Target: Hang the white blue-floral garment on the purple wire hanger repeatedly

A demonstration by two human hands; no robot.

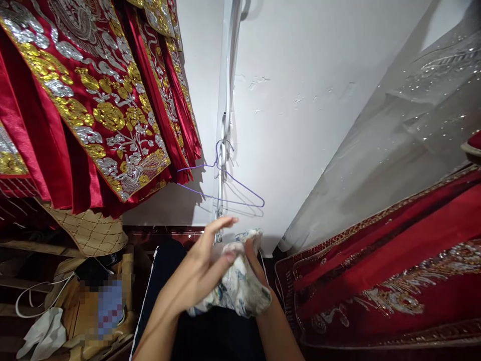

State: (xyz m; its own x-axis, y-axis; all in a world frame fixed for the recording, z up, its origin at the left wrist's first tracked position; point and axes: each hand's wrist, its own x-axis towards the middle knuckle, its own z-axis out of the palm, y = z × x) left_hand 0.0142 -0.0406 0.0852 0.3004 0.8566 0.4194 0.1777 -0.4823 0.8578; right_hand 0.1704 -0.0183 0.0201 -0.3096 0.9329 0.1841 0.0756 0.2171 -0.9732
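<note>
A bunched white cloth (pixel 244 288) with a blue and green leafy print is gathered between my two hands, above my lap. My left hand (pixel 205 268) holds its left side, the thumb pressed on the top and one finger raised away from it. On the cloth's far right side is my right hand (pixel 256 263), with a finger or thumb showing along its edge and the rest covered by the fabric. Beyond both hands, a purple wire hanger (pixel 240 202) hangs from a white upright against the wall, with no garment on it.
Red garments (pixel 112 118) with gold and silver embroidery hang at the upper left. A sheer sparkly white fabric (pixel 361 165) and a red embroidered cloth (pixel 376 296) fill the right side. A bamboo chair (pixel 128 281) with various items, a white cord and a crumpled tissue (pixel 45 333) is at the lower left.
</note>
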